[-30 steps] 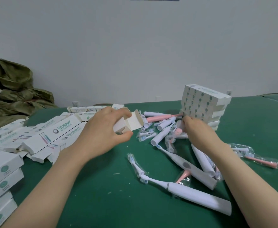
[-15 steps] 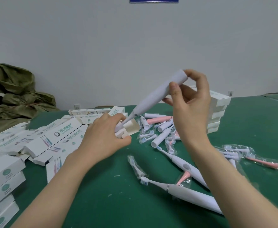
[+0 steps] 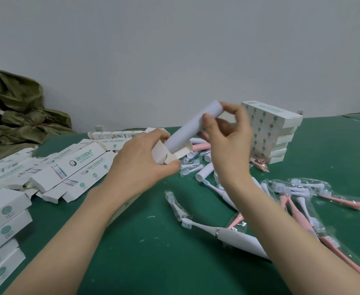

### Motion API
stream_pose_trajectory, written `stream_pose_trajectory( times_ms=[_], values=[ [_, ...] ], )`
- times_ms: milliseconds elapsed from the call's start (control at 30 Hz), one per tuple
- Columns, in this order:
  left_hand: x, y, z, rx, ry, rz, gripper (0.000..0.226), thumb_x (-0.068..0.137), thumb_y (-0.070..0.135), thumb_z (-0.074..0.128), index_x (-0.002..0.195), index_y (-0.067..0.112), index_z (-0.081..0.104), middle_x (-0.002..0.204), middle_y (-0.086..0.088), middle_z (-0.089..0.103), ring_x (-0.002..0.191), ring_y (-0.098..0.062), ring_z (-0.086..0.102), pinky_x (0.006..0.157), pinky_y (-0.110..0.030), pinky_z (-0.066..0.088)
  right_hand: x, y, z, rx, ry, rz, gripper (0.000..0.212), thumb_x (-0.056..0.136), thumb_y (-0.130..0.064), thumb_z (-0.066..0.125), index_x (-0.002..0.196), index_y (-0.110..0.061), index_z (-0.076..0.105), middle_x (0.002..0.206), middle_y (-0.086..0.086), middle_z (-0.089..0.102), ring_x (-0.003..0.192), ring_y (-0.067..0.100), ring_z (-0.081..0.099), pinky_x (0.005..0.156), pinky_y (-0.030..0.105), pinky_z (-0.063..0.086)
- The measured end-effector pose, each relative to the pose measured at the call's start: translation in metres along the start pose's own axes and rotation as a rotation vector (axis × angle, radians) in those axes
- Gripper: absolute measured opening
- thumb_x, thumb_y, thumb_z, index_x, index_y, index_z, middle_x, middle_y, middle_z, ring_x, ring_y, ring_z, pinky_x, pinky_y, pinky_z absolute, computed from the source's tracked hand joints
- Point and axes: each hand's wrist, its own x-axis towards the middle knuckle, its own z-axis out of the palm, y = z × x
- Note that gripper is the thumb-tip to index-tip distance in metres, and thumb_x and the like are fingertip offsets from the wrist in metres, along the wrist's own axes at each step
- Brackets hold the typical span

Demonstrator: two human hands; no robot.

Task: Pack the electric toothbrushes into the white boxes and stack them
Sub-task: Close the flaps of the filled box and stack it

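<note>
Left hand point(image 3: 140, 165) grips the open white box point(image 3: 170, 153); right hand point(image 3: 228, 135) pinches the white toothbrush point(image 3: 190, 127), its lower end inside the box mouth.

Green tabletop point(image 3: 132, 262), few small white scraps point(image 3: 151, 216) scattered on it. Crumpled olive-green cloth point(image 3: 15, 111) heaped at far left, against plain white wall point(image 3: 174, 50). Small white socket point(image 3: 98, 128) low on wall, behind tabletop edge.

Green bench point(image 3: 142, 262) is free in the near middle; white boxes point(image 3: 83, 165) crowd its left side, toothbrushes point(image 3: 238, 239) and stacked boxes point(image 3: 268, 133) its right
</note>
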Motion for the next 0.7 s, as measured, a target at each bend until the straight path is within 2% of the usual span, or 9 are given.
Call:
stream_pose_trajectory(
  times_ms=[67, 167, 233, 333, 467, 500, 567, 633, 700],
  values=[
    [0.0, 0.001, -0.001, -0.014, 0.03, 0.015, 0.04, 0.061, 0.05, 0.059, 0.1, 0.038, 0.057, 0.089, 0.014, 0.059, 0.082, -0.008, 0.052, 0.068, -0.029, 0.044, -0.006, 0.005, 0.005, -0.153, -0.112, -0.023, 0.019, 0.084, -0.01, 0.069, 0.09, -0.024, 0.059, 0.091, 0.004, 0.068, 0.087, 0.014, 0.066, 0.081, 0.033, 0.055],
    [0.001, -0.003, -0.003, -0.05, 0.066, 0.007, 0.035, 0.066, 0.047, 0.067, 0.098, 0.036, 0.058, 0.081, 0.017, 0.056, 0.077, -0.002, 0.05, 0.064, -0.015, 0.037, -0.012, 0.009, 0.009, -0.485, -0.395, -0.072, 0.015, 0.082, -0.019, 0.071, 0.078, -0.032, 0.066, 0.101, -0.007, 0.058, 0.095, 0.008, 0.054, 0.081, 0.012, 0.041],
    [0.002, -0.007, -0.004, -0.048, 0.067, -0.011, 0.036, 0.065, 0.039, 0.071, 0.098, 0.035, 0.058, 0.073, 0.017, 0.05, 0.073, 0.005, 0.048, 0.059, -0.009, 0.031, -0.012, 0.012, 0.008, -0.48, -0.412, -0.02, 0.02, 0.086, -0.02, 0.067, 0.072, -0.035, 0.063, 0.093, -0.011, 0.058, 0.084, 0.005, 0.052, 0.073, 0.013, 0.037],
    [0.003, -0.012, -0.004, -0.021, 0.064, -0.028, 0.038, 0.065, 0.032, 0.076, 0.1, 0.032, 0.061, 0.075, 0.016, 0.051, 0.072, 0.0, 0.047, 0.06, -0.008, 0.031, -0.015, 0.025, 0.007, -0.379, -0.258, 0.113, 0.014, 0.09, -0.018, 0.059, 0.078, -0.024, 0.063, 0.076, -0.012, 0.06, 0.064, 0.003, 0.049, 0.061, 0.017, 0.036],
    [0.003, -0.014, -0.002, 0.02, 0.048, -0.04, 0.045, 0.064, 0.022, 0.076, 0.107, 0.027, 0.063, 0.091, 0.01, 0.06, 0.081, -0.013, 0.051, 0.07, -0.027, 0.042, -0.028, 0.048, 0.014, -0.514, -0.293, 0.259, 0.01, 0.096, -0.013, 0.044, 0.09, -0.022, 0.044, 0.082, -0.002, 0.063, 0.077, 0.02, 0.058, 0.068, 0.031, 0.043],
    [0.003, -0.015, -0.002, 0.022, 0.045, -0.043, 0.047, 0.064, 0.021, 0.077, 0.108, 0.027, 0.063, 0.09, 0.009, 0.06, 0.08, -0.011, 0.051, 0.071, -0.025, 0.042, -0.03, 0.052, 0.014, -0.565, -0.321, 0.278, 0.009, 0.095, -0.013, 0.042, 0.092, -0.021, 0.042, 0.086, 0.002, 0.065, 0.08, 0.021, 0.058, 0.068, 0.031, 0.042],
    [0.004, -0.018, -0.003, -0.022, 0.043, -0.049, 0.047, 0.064, 0.021, 0.079, 0.106, 0.029, 0.063, 0.079, 0.011, 0.057, 0.075, -0.001, 0.05, 0.064, -0.011, 0.036, -0.033, 0.06, 0.013, -0.782, -0.426, 0.298, 0.008, 0.094, -0.015, 0.043, 0.102, -0.017, 0.045, 0.1, 0.008, 0.066, 0.089, 0.023, 0.057, 0.07, 0.03, 0.04],
    [0.006, -0.02, -0.007, -0.094, 0.038, -0.06, 0.048, 0.061, 0.021, 0.083, 0.103, 0.032, 0.063, 0.073, 0.015, 0.054, 0.075, 0.007, 0.049, 0.06, -0.006, 0.035, -0.04, 0.066, 0.011, -1.045, -0.585, 0.326, 0.026, 0.092, -0.029, 0.051, 0.111, -0.012, 0.048, 0.108, 0.01, 0.063, 0.101, 0.029, 0.056, 0.076, 0.033, 0.042],
    [0.006, -0.02, -0.01, -0.152, 0.007, -0.053, 0.051, 0.058, 0.021, 0.085, 0.102, 0.035, 0.064, 0.072, 0.023, 0.055, 0.074, 0.007, 0.049, 0.06, -0.006, 0.036, -0.051, 0.071, 0.012, -1.21, -0.72, 0.37, 0.037, 0.088, -0.041, 0.059, 0.107, -0.009, 0.052, 0.107, 0.011, 0.061, 0.105, 0.031, 0.055, 0.071, 0.033, 0.04]
  ],
)
